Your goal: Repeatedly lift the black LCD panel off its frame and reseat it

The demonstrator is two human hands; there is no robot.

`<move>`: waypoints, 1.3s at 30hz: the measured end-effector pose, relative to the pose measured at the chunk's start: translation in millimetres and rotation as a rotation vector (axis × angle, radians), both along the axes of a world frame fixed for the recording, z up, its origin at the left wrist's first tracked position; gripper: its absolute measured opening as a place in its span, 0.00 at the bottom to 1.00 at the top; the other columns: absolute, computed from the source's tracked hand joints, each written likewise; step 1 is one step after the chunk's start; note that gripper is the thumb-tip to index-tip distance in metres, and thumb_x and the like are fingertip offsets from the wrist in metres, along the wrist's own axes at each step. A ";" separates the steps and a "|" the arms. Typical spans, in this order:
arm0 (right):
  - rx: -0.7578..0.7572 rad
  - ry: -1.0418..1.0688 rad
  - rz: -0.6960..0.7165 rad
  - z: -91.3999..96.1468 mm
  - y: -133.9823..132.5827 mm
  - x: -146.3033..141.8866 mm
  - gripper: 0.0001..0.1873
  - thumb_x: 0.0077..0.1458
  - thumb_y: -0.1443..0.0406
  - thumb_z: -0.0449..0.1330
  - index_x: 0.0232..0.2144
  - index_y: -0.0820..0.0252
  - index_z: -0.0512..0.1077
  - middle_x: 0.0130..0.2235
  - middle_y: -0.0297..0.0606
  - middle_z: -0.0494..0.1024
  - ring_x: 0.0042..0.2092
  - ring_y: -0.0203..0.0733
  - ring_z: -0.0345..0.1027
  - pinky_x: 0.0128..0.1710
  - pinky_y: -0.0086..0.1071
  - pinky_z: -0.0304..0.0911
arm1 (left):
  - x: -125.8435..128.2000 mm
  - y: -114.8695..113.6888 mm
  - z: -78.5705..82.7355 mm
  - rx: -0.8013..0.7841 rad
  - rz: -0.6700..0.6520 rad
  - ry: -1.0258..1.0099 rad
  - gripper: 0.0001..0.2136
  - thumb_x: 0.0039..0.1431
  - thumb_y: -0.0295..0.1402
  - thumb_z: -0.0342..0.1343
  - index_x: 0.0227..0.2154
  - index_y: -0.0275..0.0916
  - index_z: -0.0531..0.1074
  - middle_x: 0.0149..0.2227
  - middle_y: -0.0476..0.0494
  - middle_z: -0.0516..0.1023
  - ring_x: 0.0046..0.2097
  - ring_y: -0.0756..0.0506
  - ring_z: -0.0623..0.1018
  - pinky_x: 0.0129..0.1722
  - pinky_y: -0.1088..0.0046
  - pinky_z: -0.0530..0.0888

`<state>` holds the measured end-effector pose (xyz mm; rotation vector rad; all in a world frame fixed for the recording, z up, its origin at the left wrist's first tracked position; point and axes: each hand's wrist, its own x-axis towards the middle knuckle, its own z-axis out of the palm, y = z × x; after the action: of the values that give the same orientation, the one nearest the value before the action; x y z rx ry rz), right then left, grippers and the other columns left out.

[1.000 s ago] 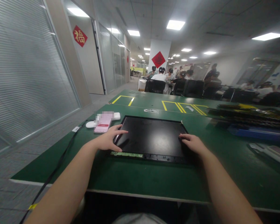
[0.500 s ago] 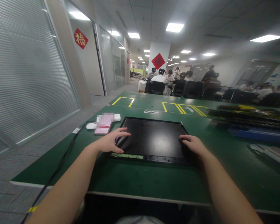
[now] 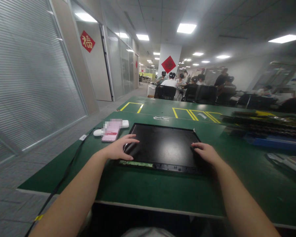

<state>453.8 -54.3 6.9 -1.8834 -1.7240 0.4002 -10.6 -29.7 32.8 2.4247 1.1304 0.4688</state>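
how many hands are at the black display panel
2: the left hand is at the left edge of the black display panel, the right hand at its right edge. None seems hidden.

- We see a black panel (image 3: 162, 144) with a green strip (image 3: 139, 164).
- Our table (image 3: 158, 191) is green, with yellow outlines (image 3: 140, 108).
- We spot a pink phone screen (image 3: 110, 137).
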 end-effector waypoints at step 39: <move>-0.113 0.012 -0.317 -29.3 18.0 39.5 0.22 0.43 0.74 0.56 0.40 0.59 0.81 0.41 0.44 0.82 0.45 0.47 0.76 0.46 0.33 0.68 | 10.4 31.8 -34.4 0.205 0.400 0.077 0.23 0.50 0.24 0.46 0.46 0.32 0.80 0.53 0.33 0.77 0.55 0.36 0.76 0.60 0.61 0.69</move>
<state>493.3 -36.3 -22.3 -2.1854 -1.3866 0.3892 -0.2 2.1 -1.6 2.4023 1.6876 0.6451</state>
